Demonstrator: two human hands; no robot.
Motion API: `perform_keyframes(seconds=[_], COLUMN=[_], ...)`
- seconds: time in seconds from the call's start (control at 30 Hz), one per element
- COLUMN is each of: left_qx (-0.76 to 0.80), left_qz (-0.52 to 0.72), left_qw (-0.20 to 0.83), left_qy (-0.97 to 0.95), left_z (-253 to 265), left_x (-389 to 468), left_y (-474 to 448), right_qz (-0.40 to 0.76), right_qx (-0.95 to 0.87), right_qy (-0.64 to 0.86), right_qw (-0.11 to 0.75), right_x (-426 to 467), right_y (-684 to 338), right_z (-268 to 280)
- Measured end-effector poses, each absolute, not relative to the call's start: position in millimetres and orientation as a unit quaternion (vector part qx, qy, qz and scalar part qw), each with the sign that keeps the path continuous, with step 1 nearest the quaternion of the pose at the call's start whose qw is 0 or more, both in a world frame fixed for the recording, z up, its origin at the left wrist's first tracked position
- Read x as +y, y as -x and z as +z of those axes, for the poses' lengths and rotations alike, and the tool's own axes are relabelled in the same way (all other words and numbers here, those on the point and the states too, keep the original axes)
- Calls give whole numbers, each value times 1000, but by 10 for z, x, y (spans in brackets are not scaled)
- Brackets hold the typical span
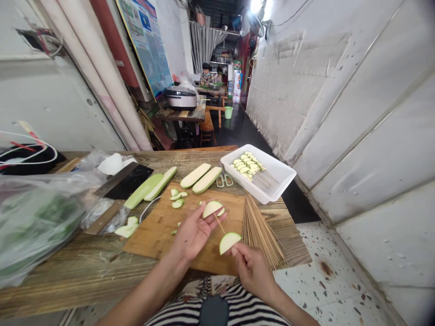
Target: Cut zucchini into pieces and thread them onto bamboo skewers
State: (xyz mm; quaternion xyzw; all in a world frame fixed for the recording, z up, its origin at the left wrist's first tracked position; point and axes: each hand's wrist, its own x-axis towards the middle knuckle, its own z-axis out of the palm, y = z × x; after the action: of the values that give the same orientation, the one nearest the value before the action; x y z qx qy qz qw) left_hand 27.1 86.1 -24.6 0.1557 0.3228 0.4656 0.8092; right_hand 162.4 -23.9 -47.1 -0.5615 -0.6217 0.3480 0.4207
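Over the chopping board, my left hand is closed around half-moon slices of pale green squash. A thin wooden skewer runs from these slices toward my right side. My right hand pinches another half-moon squash slice at the skewer's other end. Whether the skewer passes through this slice is hidden. Several cut pieces lie on the board's left part. Beside my right hand, a fan of bamboo skewers rests across the board's right edge.
A white tray holds skewered slices at the back right, beside scissors. Squash halves lie behind the board. To the left are a cleaver and a plastic bag of greens. A person sits farther back.
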Motion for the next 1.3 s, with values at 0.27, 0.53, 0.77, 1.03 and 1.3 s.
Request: perform_keyframes(seconds=[0.27, 0.53, 0.77, 1.03, 1.3], left_qx=[252, 178, 215, 258, 281], left_qz=[461, 457, 488, 519, 514], left_qw=[850, 870, 845, 813, 807], left_qy=[-33, -48, -36, -57, -73], left_z=[-181, -191, -137, -128, -144], left_x=[927, 827, 776, 722, 642], left_y=[-256, -257, -356, -403, -425], right_qz=[455, 555, 450, 384, 361], right_qx=[-572, -482, -557, -605, -621], right_qy=[522, 494, 534, 553, 553], right_qw=[441, 465, 450, 425, 423], right_x=[-228, -248, -258, -301, -299], right_y=[-1567, -1586, -1583, -1570, -1532], right_z=[-525, -572, -551, -515, -457])
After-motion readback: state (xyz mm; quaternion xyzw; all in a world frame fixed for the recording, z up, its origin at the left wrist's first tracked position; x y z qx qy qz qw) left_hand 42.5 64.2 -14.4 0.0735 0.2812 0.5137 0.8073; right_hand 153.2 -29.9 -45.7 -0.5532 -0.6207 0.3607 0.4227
